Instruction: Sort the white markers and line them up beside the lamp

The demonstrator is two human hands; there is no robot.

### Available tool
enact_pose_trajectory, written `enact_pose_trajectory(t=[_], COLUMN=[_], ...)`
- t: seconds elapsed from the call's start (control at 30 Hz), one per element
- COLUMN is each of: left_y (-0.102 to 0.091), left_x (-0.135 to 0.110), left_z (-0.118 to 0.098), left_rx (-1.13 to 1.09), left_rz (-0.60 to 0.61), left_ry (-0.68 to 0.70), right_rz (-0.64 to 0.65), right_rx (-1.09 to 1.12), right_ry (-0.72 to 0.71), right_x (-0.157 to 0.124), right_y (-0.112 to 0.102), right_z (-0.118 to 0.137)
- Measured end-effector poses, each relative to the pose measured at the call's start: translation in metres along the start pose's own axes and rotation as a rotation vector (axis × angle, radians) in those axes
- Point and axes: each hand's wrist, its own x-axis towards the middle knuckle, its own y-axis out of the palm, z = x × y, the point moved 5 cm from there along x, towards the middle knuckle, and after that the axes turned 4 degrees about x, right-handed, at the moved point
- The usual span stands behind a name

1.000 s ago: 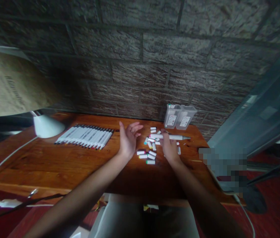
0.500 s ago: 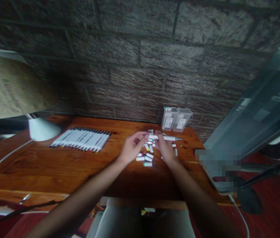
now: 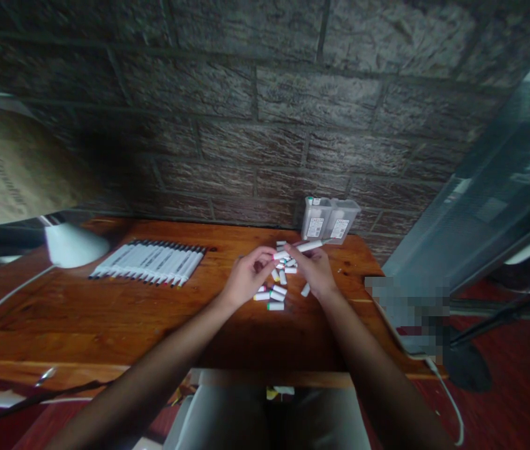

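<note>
My left hand (image 3: 245, 278) pinches a white marker cap (image 3: 280, 255) with a pink end between thumb and fingertips. In my right hand (image 3: 317, 272) is a white marker (image 3: 310, 245), its grey tip pointing up and to the right. Cap and marker are roughly in line; whether they touch is hidden by my right fingers. Under and between my hands lies a loose group of white caps with coloured ends, among them a green-ended cap (image 3: 275, 306) and a yellow-ended cap (image 3: 262, 296).
A row of white markers (image 3: 147, 262) lies side by side on the wooden table (image 3: 143, 322). Two clear plastic cases (image 3: 342, 228) stand by the brick wall (image 3: 227, 150). A lamp with a white base (image 3: 75, 245) is at the left.
Both hands still hold the cap and marker, whose tip end has tilted upward. The pink end of the cap now shows at my left fingertips. The view has shifted slightly.
</note>
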Motion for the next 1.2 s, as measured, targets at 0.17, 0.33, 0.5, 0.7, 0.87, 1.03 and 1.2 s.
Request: enact_pose_trajectory(t=[0.17,0.33,0.5,0.7,0.87,1.03,1.2], left_y=[-0.003,0.003,0.017,0.025,0.03,0.025,0.007], left_x=[0.002,-0.001,-0.004,0.001,0.006,0.006,0.007], left_z=[0.004,-0.003,-0.004,0.004,0.008,0.007,0.005], left_rx=[0.007,0.036,0.158,0.185,0.261,0.346,0.293], left_rz=[-0.022,0.028,0.122,0.134,0.108,0.08,0.056], left_ry=[-0.029,0.009,0.107,0.16,0.167,0.131,0.152], right_rz=[-0.017,-0.031,0.001,0.04,0.056,0.097,0.083], right_rx=[-0.085,-0.226,-0.556,-0.74,-0.86,-1.021,-1.05], right_ry=[0.03,-0.054,-0.245,-0.389,-0.414,-0.345,-0.323], right_x=[-0.001,-0.001,-0.008,-0.013,-0.011,-0.008,-0.005], right_y=[-0.003,-0.006,-0.002,0.001,0.0,0.0,-0.004], right_z=[-0.002,0.005,0.019,0.024,0.02,0.006,0.0])
